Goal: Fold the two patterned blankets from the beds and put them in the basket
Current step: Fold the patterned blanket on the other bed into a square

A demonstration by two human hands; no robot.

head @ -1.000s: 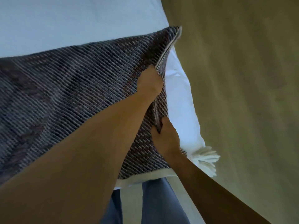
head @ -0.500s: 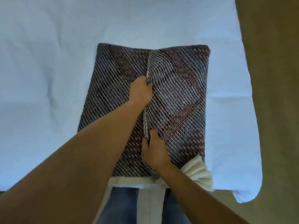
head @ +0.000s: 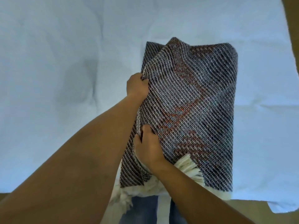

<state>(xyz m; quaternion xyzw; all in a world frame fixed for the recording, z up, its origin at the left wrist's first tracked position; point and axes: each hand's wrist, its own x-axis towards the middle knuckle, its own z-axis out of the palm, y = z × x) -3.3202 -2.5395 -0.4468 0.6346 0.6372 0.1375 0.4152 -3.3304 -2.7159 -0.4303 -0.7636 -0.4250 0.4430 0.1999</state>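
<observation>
A patterned blanket (head: 191,101), dark grey and white weave with rust-red patches and a cream tasselled fringe, lies folded into a thick oblong on the white bed (head: 64,78), right of centre. My left hand (head: 137,85) grips the folded left edge about halfway up. My right hand (head: 148,148) clutches the same edge lower down, near the fringe. The blanket's left side is lifted slightly off the sheet, and its layers bunch under both hands. No basket and no second blanket are in view.
The bed's near edge runs along the bottom, with my legs in blue jeans (head: 145,209) against it. Tan floor (head: 294,21) shows past the bed's right edge and near corner (head: 278,206). The white sheet stretches to the left and behind.
The half-open blanket has been folded over onto itself into a narrower bundle. Both hands shifted from the middle seam to its left edge and are lifting it. The view has moved leftward.
</observation>
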